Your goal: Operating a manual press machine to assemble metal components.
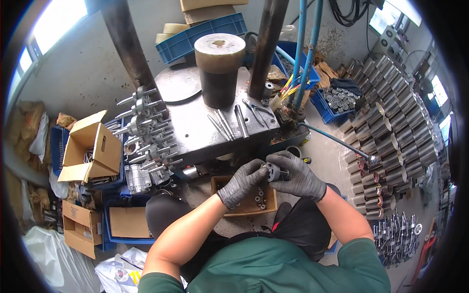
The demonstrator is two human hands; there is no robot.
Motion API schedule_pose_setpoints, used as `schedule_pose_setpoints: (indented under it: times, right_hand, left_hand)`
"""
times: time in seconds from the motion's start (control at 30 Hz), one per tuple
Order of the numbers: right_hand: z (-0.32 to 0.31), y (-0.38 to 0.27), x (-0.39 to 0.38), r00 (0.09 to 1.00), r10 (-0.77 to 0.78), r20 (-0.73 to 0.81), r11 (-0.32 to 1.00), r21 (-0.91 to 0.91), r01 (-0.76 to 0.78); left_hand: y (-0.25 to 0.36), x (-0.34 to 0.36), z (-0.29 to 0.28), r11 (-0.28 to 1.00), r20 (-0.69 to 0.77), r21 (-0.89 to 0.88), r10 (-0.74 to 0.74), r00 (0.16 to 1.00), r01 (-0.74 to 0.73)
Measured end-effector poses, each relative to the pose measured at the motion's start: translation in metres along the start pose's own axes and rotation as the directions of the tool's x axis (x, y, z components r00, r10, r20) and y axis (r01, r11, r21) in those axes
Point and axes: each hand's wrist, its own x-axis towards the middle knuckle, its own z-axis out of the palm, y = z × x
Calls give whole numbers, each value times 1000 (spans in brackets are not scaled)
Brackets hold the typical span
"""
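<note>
Both my hands wear dark grey gloves and meet above my lap. My right hand [299, 176] grips a small, round grey metal part [275, 172] with a short stub on its right side. The fingers of my left hand [244, 182] are pinched together against the part's left face. Whatever may be between those fingertips is too small to make out. Just below my hands, a shallow brown box [246, 213] holds several small metal rings [259, 199], partly covered by the gloves.
Ahead is a metal press table [190, 128] with a thick cylinder [220, 73], rods [241, 121] and pliers [259, 111]. Spiked metal parts [146, 129] stack along its left edge. Cardboard boxes [105, 151] stand left; metal tubes [386, 141] pile up right. A blue bin [334, 116] holds small parts.
</note>
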Motion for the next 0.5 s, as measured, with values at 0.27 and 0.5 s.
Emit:
schedule_pose_setpoints:
  times: [0.27,0.5]
  right_hand:
    - [10,16,38,993,38,-108,900,-429,-81]
    - [-10,38,53,815,541,-205,741,574,-347]
  left_hand:
    - [8,11,-8,349,-103,931,537,837,-109]
    - [-36,-5,19,281,180,954,-277,944,-100]
